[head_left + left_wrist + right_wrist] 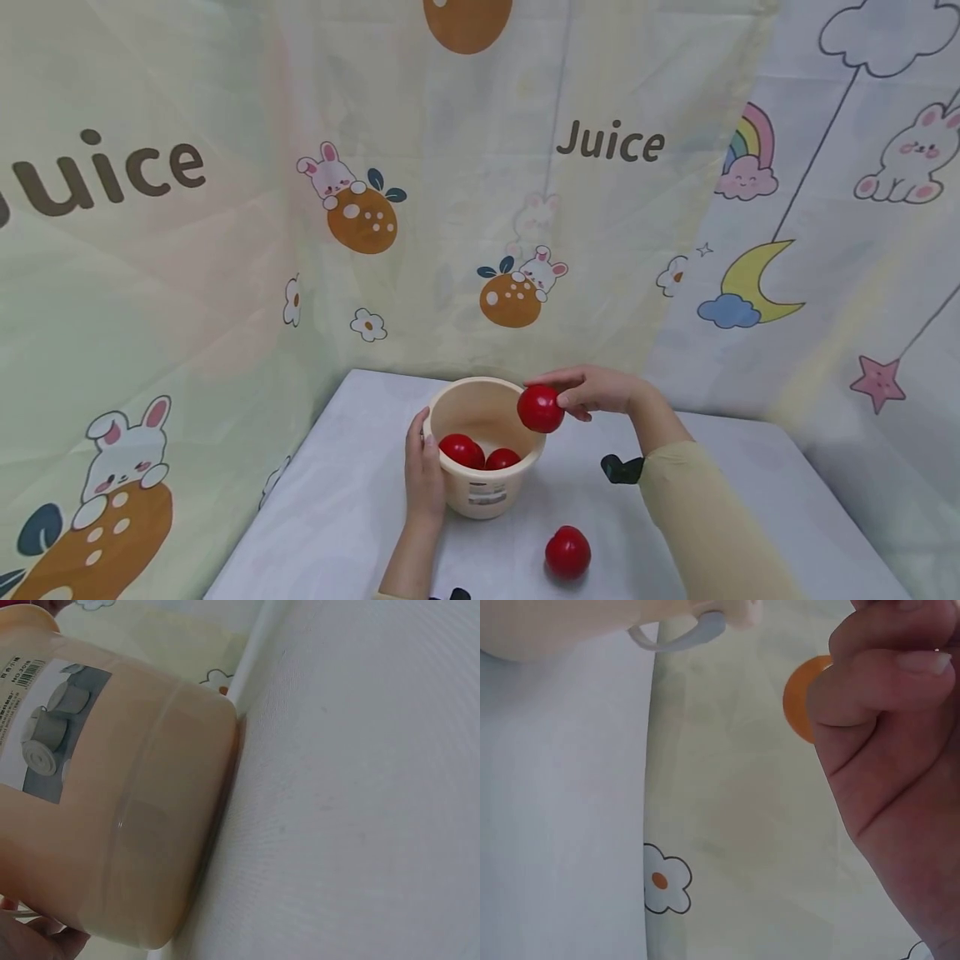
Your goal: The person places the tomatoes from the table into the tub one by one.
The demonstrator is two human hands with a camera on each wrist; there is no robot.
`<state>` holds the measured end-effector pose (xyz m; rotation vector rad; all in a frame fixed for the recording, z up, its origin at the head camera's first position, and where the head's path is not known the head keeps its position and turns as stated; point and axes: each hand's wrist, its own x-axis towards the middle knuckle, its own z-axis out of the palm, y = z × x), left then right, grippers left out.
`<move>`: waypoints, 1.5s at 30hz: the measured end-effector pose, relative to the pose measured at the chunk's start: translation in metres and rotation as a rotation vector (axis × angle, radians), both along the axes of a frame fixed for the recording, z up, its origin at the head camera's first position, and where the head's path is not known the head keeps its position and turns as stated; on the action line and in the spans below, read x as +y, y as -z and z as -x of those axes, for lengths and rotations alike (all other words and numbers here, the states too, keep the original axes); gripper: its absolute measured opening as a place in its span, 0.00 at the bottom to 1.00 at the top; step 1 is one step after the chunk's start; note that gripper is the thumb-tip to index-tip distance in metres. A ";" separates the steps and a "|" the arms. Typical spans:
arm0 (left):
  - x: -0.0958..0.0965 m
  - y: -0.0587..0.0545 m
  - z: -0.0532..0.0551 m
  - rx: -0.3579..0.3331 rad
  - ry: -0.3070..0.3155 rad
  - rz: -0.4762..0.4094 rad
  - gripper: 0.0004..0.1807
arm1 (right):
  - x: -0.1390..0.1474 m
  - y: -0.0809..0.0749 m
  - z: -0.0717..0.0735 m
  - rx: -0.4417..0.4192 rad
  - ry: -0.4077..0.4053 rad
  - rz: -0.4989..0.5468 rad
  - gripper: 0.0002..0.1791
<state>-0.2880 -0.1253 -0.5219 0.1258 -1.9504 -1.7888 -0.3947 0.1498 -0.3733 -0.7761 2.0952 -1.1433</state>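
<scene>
A cream plastic bucket (483, 492) stands upright on the table, with two red apples (461, 451) visible inside it. My left hand (424, 475) grips the bucket's left side near the rim; in the left wrist view, its fingers (45, 937) show at the lower left against the bucket wall. Over the right part of the rim, my right hand (600, 390) holds another red apple (540, 408) between thumb and fingers. The right wrist view shows that hand's curled fingers (885, 690), with the apple out of sight. One more red apple (567, 552) lies on the table in front of the bucket.
The white-covered table (360, 500) meets printed fabric walls (450, 208) at the back and sides. A light grey handle (682, 637) hangs by the bucket's rim in the right wrist view. A black strap piece (621, 469) sticks out by the right sleeve.
</scene>
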 end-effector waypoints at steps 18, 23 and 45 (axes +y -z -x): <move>0.000 0.001 0.001 0.040 -0.017 0.014 0.24 | -0.058 -0.004 0.006 0.074 -0.071 -0.120 0.28; 0.000 0.003 0.002 0.043 -0.015 0.011 0.24 | -0.078 -0.003 0.002 0.115 -0.067 -0.205 0.30; 0.000 0.003 0.002 0.032 -0.009 0.000 0.23 | -0.110 0.014 -0.007 0.152 -0.088 -0.275 0.20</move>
